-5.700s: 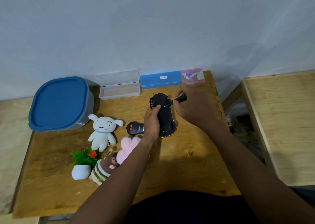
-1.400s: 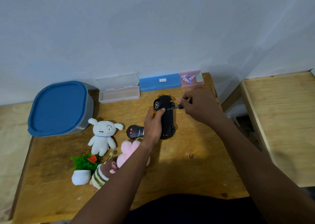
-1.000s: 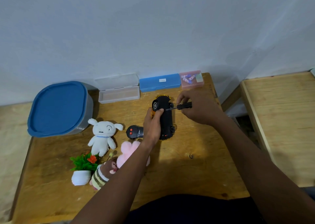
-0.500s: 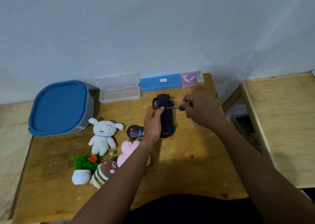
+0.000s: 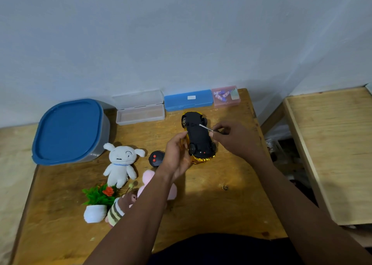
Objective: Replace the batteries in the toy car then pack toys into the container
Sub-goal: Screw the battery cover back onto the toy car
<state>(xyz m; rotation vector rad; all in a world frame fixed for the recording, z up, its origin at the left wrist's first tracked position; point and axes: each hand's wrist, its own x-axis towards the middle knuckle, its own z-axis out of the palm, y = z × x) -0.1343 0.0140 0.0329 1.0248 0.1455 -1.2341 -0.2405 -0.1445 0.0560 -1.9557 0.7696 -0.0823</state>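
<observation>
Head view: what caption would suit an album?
Left hand steadies the upturned toy car while the right hand holds a screwdriver to its underside.

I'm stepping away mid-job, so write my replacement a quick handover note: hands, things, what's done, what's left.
Left hand holds the upturned toy car on the table. Right hand pinches the screwdriver, tip on the car's underside.
What look like batteries lie in the pink box at the back; container sits left, lid on.
Done: nothing visibly finished.
Left: open the compartment, swap batteries, pack the white plush and other toys.
</observation>
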